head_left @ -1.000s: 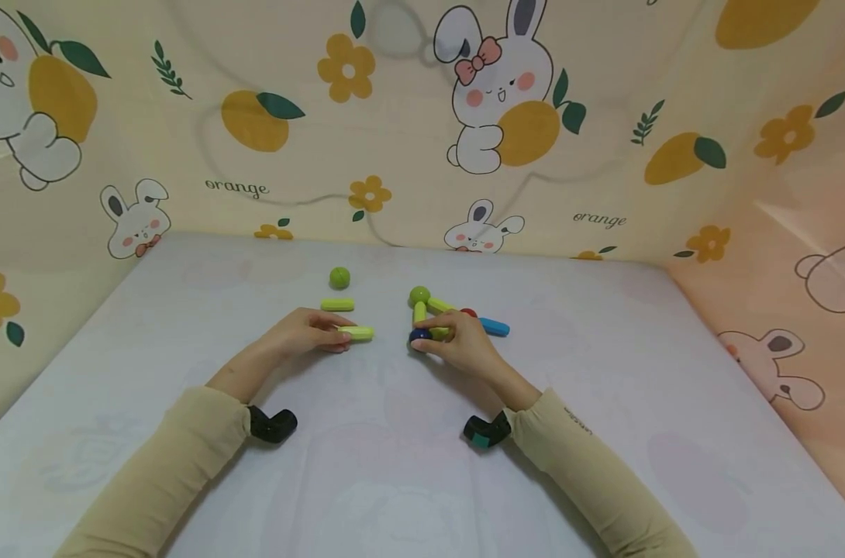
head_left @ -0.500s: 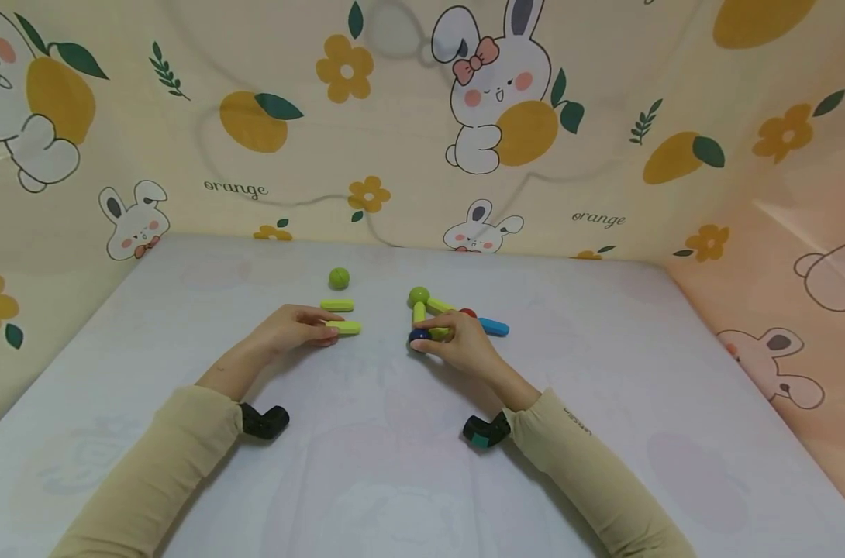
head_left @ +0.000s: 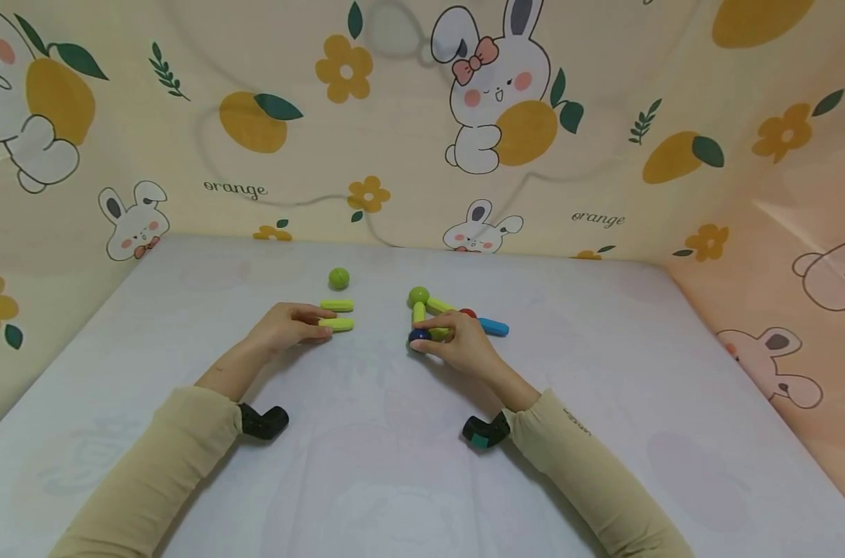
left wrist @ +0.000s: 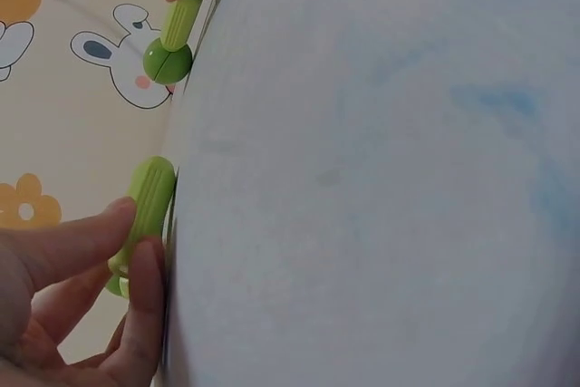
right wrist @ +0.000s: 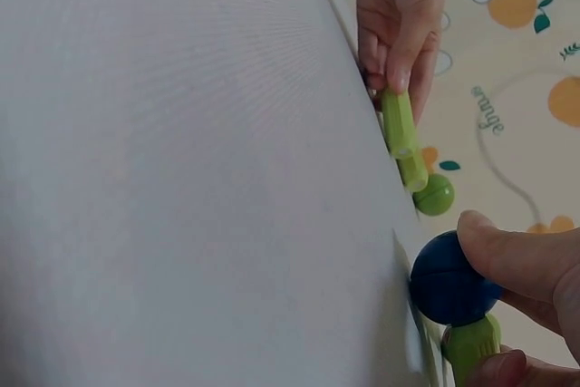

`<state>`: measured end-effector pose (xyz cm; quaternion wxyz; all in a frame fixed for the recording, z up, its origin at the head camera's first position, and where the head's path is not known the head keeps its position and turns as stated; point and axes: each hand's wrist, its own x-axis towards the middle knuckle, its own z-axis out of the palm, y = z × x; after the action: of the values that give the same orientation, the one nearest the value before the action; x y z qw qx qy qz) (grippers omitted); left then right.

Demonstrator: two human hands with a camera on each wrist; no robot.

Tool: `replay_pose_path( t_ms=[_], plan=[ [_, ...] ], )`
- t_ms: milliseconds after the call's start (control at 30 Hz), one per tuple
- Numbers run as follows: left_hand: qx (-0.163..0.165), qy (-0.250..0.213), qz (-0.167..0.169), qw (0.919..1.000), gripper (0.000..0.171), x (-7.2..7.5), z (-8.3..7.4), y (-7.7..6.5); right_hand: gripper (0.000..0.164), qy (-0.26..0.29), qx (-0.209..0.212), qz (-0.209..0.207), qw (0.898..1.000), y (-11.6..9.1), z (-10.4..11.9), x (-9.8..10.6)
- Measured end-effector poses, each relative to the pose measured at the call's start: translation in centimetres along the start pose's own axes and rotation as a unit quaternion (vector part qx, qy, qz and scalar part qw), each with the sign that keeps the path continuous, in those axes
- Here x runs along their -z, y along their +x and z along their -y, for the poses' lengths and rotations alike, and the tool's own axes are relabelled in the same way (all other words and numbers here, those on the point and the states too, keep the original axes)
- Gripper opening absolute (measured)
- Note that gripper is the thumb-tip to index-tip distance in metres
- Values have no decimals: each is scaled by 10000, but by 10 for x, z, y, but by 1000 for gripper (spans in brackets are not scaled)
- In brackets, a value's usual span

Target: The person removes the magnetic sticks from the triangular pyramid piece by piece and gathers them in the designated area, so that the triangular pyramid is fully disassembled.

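Observation:
My left hand pinches a yellow-green toy rod between thumb and fingers, low over the white tabletop. In the right wrist view my right hand holds a dark blue ball with its thumb, and its fingers reach a green rod joined below the ball. This ball belongs to a joined frame of rods and balls: a green ball at its far corner, a red ball partly hidden behind the right hand, and a blue rod pointing right. Part of the frame lies hidden under the right hand.
Just beyond the left hand a loose yellow-green rod lies on the table, and a loose green ball sits farther back. A patterned curtain stands behind the white tabletop. Black wrist devices sit at both cuffs.
My left hand has moved left and slightly away with the rod, bringing it close to the loose rod. The right hand stays on the blue ball.

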<state>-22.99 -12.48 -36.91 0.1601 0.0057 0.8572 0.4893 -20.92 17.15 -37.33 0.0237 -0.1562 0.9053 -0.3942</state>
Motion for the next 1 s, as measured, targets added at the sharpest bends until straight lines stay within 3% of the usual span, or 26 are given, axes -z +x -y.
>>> replay_pose_path(
  t_ms=[400,600,767,1000],
  plan=[
    [22,-4,-161,9999,45,3,0,-3,33,90,119,37,9999,-1,3,2],
    [-286,-254,-286,9989,46,2,-5,-7,33,43,79,73,9999,-2,2,2],
    [-507,-333,-509,9969,42,-3,-15,-7,33,70,78,166,9998,-2,0,4],
    [-621,-650,-407,9951,40,-18,-27,2,33,250,236,521,9980,-4,-3,8]
  ],
)
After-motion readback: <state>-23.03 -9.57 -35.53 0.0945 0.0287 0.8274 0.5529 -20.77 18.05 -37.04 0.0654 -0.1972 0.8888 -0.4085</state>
